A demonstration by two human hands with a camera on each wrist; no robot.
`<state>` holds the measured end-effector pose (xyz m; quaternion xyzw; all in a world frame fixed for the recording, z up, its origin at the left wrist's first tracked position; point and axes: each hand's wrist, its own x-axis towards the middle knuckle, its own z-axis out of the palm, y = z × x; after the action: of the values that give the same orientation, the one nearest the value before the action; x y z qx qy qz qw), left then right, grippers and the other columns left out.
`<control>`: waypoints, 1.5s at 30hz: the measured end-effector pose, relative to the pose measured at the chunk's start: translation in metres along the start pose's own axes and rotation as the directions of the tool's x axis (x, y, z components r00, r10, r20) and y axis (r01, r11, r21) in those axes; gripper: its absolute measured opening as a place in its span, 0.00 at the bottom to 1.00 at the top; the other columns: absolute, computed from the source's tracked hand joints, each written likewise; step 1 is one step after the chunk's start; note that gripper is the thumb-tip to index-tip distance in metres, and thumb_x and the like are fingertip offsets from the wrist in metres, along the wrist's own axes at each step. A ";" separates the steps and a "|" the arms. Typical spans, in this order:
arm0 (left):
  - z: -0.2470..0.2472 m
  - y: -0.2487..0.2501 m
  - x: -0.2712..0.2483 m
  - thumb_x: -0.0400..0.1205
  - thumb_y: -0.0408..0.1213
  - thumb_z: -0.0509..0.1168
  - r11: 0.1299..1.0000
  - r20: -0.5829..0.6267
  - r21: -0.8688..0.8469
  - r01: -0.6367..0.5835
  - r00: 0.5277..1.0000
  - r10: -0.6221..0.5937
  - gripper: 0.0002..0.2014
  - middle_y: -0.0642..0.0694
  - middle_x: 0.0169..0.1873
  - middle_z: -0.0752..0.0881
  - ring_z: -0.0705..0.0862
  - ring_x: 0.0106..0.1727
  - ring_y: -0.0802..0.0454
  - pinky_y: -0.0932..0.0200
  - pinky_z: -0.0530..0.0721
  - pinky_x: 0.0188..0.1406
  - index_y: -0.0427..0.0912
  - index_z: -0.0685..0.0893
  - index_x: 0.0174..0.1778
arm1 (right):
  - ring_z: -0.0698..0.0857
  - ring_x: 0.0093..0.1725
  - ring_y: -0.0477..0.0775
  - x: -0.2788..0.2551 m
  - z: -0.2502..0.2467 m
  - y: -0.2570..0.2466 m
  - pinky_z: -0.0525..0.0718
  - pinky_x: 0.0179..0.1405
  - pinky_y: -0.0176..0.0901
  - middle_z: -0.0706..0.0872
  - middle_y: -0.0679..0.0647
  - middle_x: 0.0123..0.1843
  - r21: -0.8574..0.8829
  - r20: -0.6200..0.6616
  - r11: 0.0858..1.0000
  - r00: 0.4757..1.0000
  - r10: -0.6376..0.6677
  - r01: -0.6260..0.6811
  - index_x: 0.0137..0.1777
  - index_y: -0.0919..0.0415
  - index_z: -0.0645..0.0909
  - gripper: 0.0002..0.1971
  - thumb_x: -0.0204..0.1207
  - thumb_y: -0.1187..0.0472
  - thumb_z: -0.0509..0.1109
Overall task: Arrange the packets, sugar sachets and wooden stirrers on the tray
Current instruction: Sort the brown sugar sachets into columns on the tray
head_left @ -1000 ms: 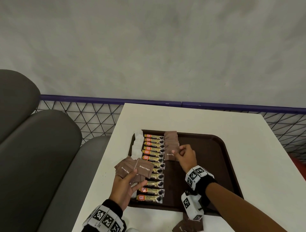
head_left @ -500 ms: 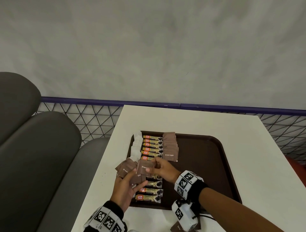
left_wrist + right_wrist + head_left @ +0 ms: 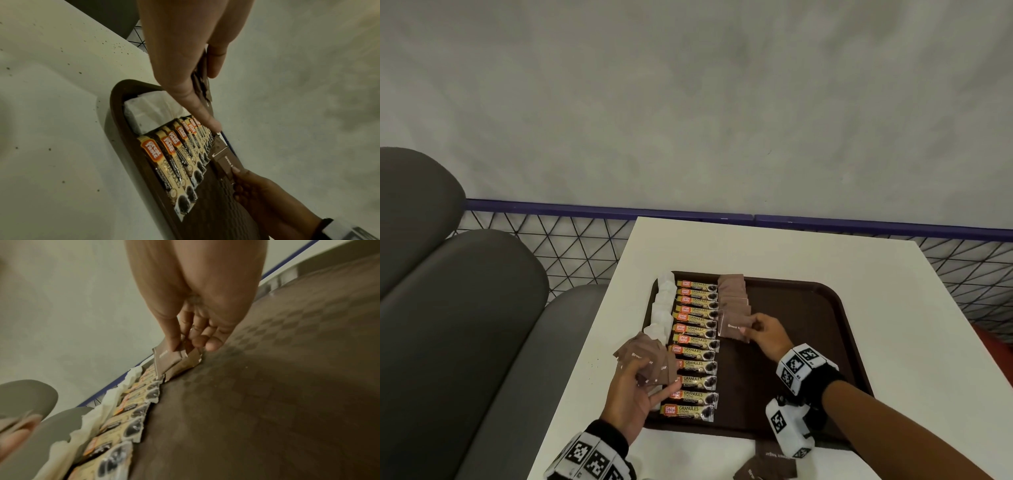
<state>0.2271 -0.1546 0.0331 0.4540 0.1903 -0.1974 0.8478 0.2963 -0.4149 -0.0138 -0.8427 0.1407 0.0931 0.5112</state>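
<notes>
A dark brown tray [image 3: 822,308] lies on the white table [image 3: 893,342]. Down its left side run a column of white sachets [image 3: 662,308] and a column of coffee granule packets [image 3: 697,342]. To their right lies a row of brown sugar sachets [image 3: 731,291]. My right hand [image 3: 767,330] pinches one brown sugar sachet [image 3: 734,325] at the near end of that row, low over the tray [image 3: 267,402]. My left hand [image 3: 630,394] holds a fanned bunch of brown sugar sachets [image 3: 647,356] over the tray's left edge. No wooden stirrers are in view.
More brown sachets [image 3: 767,466] lie on the table at the tray's near edge. Grey padded seats [image 3: 465,308] stand to the left. A blue-railed wire mesh fence [image 3: 585,240] and a grey wall run behind the table. The tray's right half is bare.
My right hand left the sachet row, came to the left hand's bunch, took one brown sachet and carried it back to the row's near end. The left hand stayed put.
</notes>
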 end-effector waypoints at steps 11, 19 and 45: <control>0.001 0.001 0.003 0.83 0.26 0.58 0.999 -0.021 0.035 -0.001 1.000 0.002 0.14 0.36 0.47 0.90 0.88 0.50 0.37 0.46 0.90 0.37 0.44 0.78 0.61 | 0.76 0.46 0.56 0.010 0.012 0.005 0.72 0.47 0.39 0.81 0.62 0.48 -0.248 -0.087 0.967 0.995 0.040 -0.060 0.32 0.49 0.70 0.15 0.69 0.60 0.75; -0.001 0.001 0.005 0.83 0.31 0.54 1.000 0.052 0.014 0.016 0.998 -0.017 0.13 0.35 0.50 0.90 0.89 0.51 0.38 0.42 0.89 0.45 0.40 0.79 0.60 | 0.73 0.44 0.51 0.010 0.015 0.001 0.72 0.46 0.41 0.80 0.62 0.52 -0.262 -0.149 0.961 0.988 0.050 -0.088 0.44 0.54 0.72 0.13 0.69 0.60 0.75; 0.013 0.000 -0.007 0.81 0.25 0.61 0.992 -0.045 0.091 -0.087 0.995 0.091 0.13 0.37 0.50 0.89 0.88 0.52 0.39 0.51 0.90 0.38 0.41 0.81 0.59 | 0.77 0.31 0.33 -0.059 0.058 -0.046 0.75 0.36 0.27 0.79 0.46 0.35 0.261 0.345 0.954 0.908 -0.238 0.150 0.38 0.53 0.75 0.10 0.72 0.67 0.73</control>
<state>0.2228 -0.1649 0.0435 0.5042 0.1817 -0.1563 0.8296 0.2555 -0.3351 0.0161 -0.7550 -0.0341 0.1829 0.6288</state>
